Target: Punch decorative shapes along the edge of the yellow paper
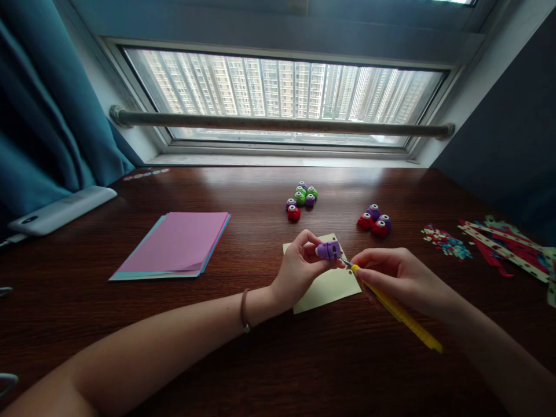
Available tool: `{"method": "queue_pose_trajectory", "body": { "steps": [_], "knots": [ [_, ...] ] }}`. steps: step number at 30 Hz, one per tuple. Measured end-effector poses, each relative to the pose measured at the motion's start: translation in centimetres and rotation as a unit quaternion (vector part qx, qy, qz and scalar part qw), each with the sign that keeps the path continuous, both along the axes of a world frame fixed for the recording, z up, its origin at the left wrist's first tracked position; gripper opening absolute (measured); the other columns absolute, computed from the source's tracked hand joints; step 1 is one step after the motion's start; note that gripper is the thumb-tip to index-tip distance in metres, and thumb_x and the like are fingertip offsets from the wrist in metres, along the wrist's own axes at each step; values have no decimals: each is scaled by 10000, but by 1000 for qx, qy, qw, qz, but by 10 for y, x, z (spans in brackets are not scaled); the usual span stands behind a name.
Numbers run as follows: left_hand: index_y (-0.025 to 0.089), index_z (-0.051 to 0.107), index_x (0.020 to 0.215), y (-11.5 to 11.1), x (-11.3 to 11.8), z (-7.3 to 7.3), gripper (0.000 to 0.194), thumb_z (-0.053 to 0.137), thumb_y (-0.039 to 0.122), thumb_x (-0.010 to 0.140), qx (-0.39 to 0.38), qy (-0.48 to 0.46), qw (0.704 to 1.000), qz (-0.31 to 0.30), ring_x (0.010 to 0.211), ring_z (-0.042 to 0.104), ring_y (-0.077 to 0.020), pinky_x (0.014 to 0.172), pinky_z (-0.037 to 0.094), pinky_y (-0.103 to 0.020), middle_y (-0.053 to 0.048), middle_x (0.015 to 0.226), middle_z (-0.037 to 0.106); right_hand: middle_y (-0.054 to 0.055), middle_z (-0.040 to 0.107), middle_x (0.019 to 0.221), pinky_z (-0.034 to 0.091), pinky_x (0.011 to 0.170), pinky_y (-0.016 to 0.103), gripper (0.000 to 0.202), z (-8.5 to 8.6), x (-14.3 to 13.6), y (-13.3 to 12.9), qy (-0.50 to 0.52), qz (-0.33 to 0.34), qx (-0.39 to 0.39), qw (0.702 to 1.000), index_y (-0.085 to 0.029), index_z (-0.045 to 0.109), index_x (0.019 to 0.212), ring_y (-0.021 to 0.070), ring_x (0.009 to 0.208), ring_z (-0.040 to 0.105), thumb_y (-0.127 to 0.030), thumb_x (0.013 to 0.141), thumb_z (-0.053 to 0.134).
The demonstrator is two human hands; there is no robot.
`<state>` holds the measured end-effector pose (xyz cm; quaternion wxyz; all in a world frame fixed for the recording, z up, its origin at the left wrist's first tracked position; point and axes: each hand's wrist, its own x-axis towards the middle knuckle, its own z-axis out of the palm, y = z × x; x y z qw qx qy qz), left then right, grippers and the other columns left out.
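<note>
A small purple craft punch point(329, 250) is held on its side between the thumb and fingers of my left hand point(303, 263). My right hand point(391, 275) pinches a yellow utility knife point(402, 315) near its front end. The knife's metal tip meets or nearly touches the punch's right end; exact contact is too small to tell. Beneath both hands lies a pale yellow paper sheet point(324, 292), partly covered by my left hand, with a few tiny dark shapes near its right edge.
Stacked pink and blue paper point(174, 243) lies left. Further back are a cluster of punches point(300, 198) and another group point(374, 221). Confetti point(446, 242) and cut paper strips point(506, 246) lie right. A white device point(65, 209) rests by the curtain.
</note>
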<state>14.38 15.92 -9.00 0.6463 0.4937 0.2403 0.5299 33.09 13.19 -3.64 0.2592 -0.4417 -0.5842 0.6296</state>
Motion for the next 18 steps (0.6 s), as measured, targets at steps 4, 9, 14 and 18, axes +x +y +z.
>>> {"method": "queue_pose_trajectory", "body": {
  "steps": [4, 9, 14, 18],
  "knots": [
    [173, 384, 806, 0, -1, 0, 389, 761, 179, 710, -3, 6, 1000, 8, 684, 647, -173, 676, 525, -279, -28, 763, 664, 32, 587, 657, 412, 477, 202, 288, 2, 0, -1, -10, -6, 19, 1000, -143, 590, 927, 134, 552, 536, -401, 809, 640],
    [176, 368, 805, 0, -1, 1, 393, 751, 197, 720, -18, 11, 1000, 12, 719, 656, -219, 691, 533, -333, -45, 802, 661, 26, 581, 610, 419, 475, 233, 329, 6, 6, 2, -25, -71, 51, 996, -163, 576, 940, 161, 532, 548, -438, 778, 650],
    [173, 381, 831, 0, -1, 4, 386, 746, 249, 730, -26, 35, 999, 26, 710, 655, -231, 702, 529, -366, -64, 835, 656, 52, 614, 773, 441, 602, 302, 239, -5, 23, 21, -252, -197, 262, 911, -175, 613, 913, 197, 636, 576, -379, 789, 610],
    [163, 406, 858, 2, -3, 3, 331, 709, 261, 766, -18, 44, 998, 36, 730, 651, -224, 714, 513, -358, -80, 870, 653, 67, 607, 935, 406, 724, 315, 153, -24, 37, 40, -467, -179, 375, 781, -171, 619, 947, 229, 801, 577, -244, 830, 553]
  ]
}}
